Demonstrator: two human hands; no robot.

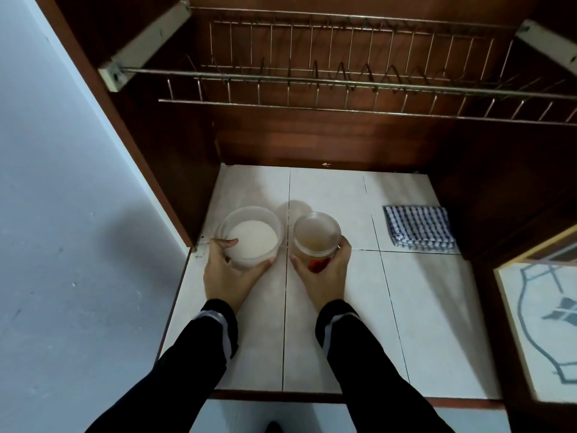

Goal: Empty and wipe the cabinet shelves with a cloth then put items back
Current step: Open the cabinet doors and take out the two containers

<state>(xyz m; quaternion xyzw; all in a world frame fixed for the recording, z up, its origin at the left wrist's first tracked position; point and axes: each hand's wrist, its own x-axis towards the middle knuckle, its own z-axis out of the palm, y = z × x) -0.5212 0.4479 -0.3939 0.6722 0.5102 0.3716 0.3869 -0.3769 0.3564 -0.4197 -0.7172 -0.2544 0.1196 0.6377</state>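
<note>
A big brown cabinet stands open. A pale grey wall is on its left. The bottom shelf is made of white tiles with dark lines between them. High up inside, a long wire rack runs from side to side. On the right, part of the cabinet door shows, and it has a grey pattern on it.

A folded cloth with blue and white checks lies flat on the tiles. It is near the right wall, well apart from the hands.

Two arms in black sleeves reach in from below. A round clear tub with white stuff in it sits on the tiles near the left wall. A clear jar with brownish stuff and a red mark on its side stands just beside the tub, on its right.

The left hand holds the tub. Its fingers curl over the left rim, and the thumb presses the near side. The hand is spread wide because the tub is wide.

The right hand holds the jar. The thumb lies on the jar's left side and the fingers wrap round the right side, closer together than on the other hand.
</note>
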